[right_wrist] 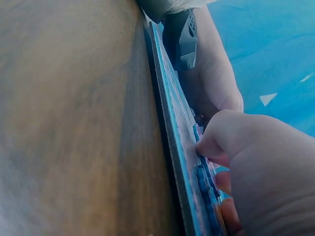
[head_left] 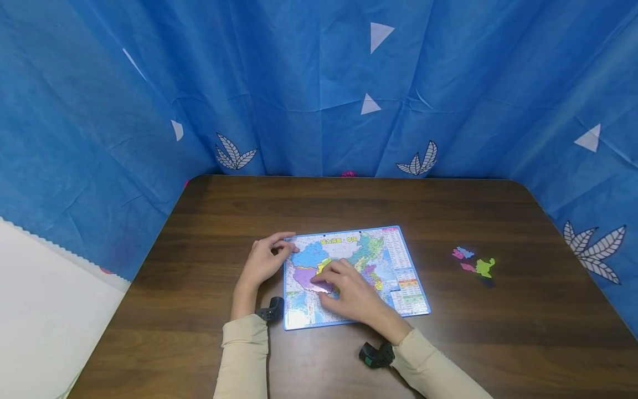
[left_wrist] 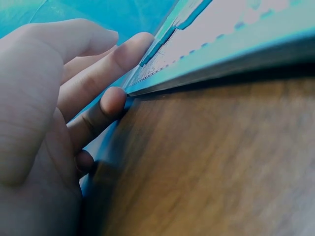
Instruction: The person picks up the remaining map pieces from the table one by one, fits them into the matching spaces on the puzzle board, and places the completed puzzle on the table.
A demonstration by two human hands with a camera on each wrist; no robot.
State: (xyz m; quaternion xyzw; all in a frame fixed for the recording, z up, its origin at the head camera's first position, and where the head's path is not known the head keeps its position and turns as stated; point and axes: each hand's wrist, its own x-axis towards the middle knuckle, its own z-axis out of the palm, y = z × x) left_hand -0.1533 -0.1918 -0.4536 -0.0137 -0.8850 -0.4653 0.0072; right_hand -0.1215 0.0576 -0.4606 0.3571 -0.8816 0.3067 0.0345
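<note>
A map puzzle board (head_left: 304, 324) with a blue rim and coloured map pieces lies on the table. My left hand (head_left: 269, 257) rests at its upper left corner, fingers loosely bent. In the left wrist view, the fingertips (left_wrist: 114, 101) touch the board's edge, gripping nothing. Over the lower left of the map, my right hand (head_left: 349, 291) has thumb and fingers at a purple puzzle piece (head_left: 303, 275), pinching it near its lower edge. The right wrist view shows the thumb (right_wrist: 209, 142) against the piece's side; the other fingertips are partly hidden.
Several loose puzzle pieces lie to the right of the board, among them a yellow-green one (head_left: 483, 267), a pink one (head_left: 467, 267) and a blue one (head_left: 466, 252). The brown wooden table (head_left: 528, 332) ends at a blue curtain (head_left: 299, 83).
</note>
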